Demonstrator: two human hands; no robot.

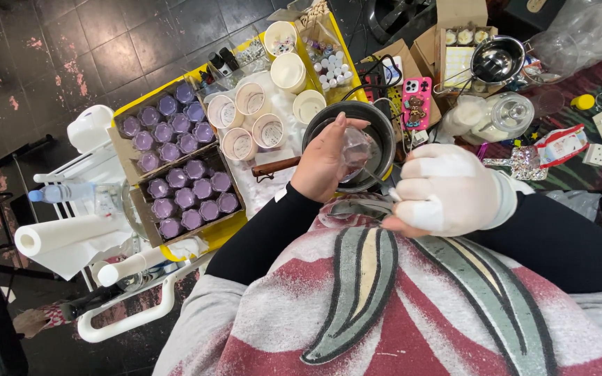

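Head view: left hand grips a small clear cup over the dark pot; gloved right hand pinches a thin stirrer just right of it, near trays of purple jars.

The left hand, at the frame's centre, is bare; the right hand, just right of centre, wears a white glove with a ribbed cuff. Both arms have black long sleeves. Across the bottom lies a grey-and-red garment with grey, black-edged, leaf-shaped markings.
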